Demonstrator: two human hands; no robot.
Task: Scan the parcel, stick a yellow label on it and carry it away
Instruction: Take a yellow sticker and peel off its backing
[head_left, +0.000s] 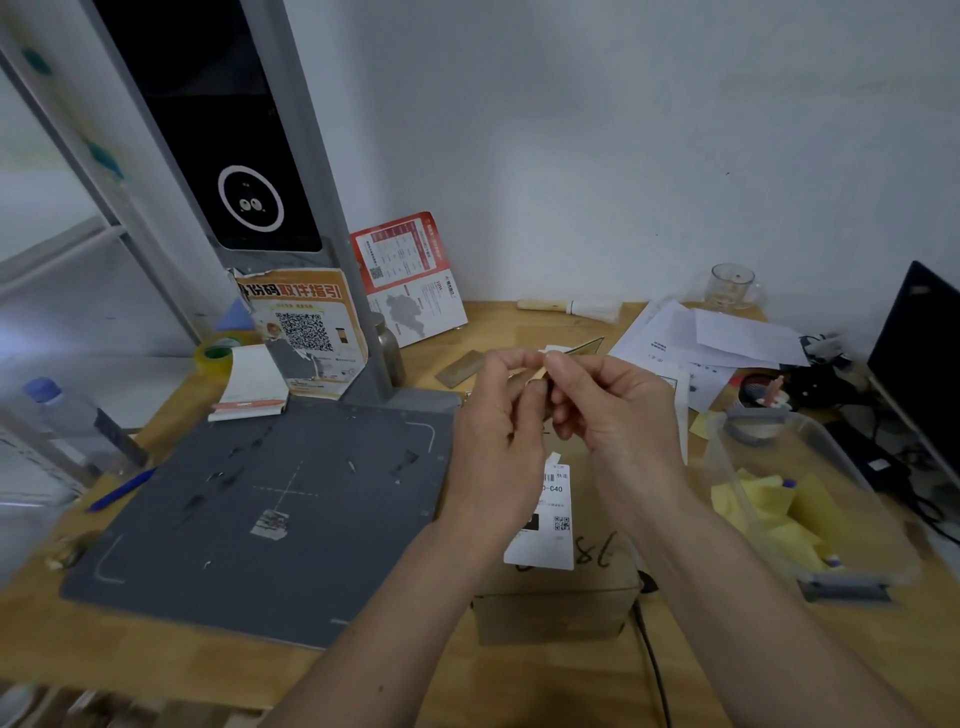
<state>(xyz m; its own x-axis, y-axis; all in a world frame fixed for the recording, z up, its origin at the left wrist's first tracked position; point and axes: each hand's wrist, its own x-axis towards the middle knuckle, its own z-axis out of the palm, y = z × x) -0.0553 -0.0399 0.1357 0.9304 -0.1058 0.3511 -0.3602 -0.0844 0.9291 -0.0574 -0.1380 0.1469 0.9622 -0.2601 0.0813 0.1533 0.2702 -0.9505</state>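
A brown cardboard parcel (561, 597) lies on the wooden desk under my forearms, to the right of the grey scanner pad (270, 499). It carries a white shipping label (550, 514) and handwritten digits. My left hand (493, 431) and my right hand (613, 405) are raised above the parcel, fingertips pinched together on a small label strip (571, 349) whose white backing and yellowish edge stick out past the fingers. The scanner's column with its dark camera head (249, 202) rises behind the pad.
A clear plastic bin (810, 519) holding yellow labels stands at the right. Papers (701, 332), a glass cup (732, 286), a brush, tape rolls and a dark monitor (919, 358) crowd the back right. A water bottle (67, 415), blue pen (122, 488) and notepad lie at left.
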